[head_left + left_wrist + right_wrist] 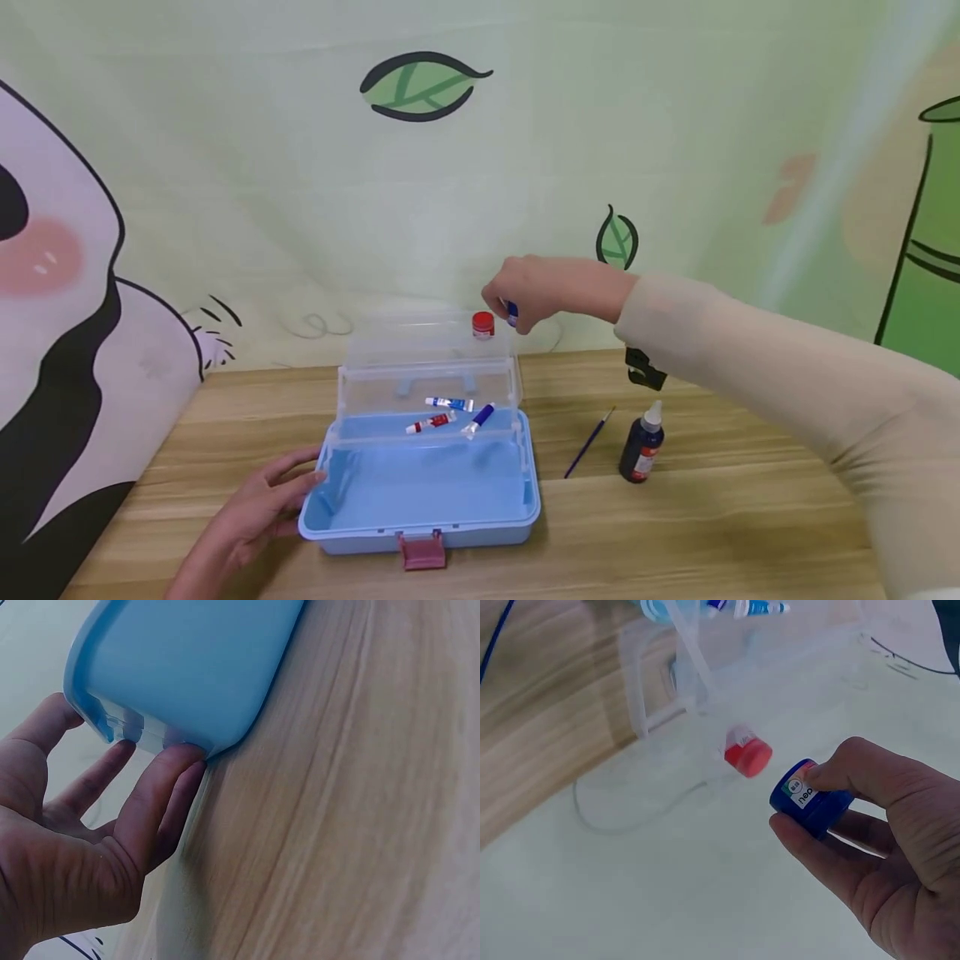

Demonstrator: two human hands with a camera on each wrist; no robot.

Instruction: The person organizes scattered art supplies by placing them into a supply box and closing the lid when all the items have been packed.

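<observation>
My right hand (536,287) holds a small blue paint jar (810,796) between thumb and fingers, above the box's back right corner. A red paint jar (483,325) sits at the raised clear part of the box, just left of that hand. The light blue plastic box (427,492) stands unlatched with its clear lid and trays (420,379) raised. Blue (450,404), red (431,422) and dark blue (480,419) paint tubes lie toward its back. My left hand (90,817) grips the box's left end, thumb at the rim and fingers against the side.
To the right of the box, a thin paintbrush (589,443) lies on the wooden table (712,525). Beside it stands a dark bottle (642,446) with a white nozzle. A pink latch (422,552) hangs at the box front. A printed cloth (300,167) rises behind the table.
</observation>
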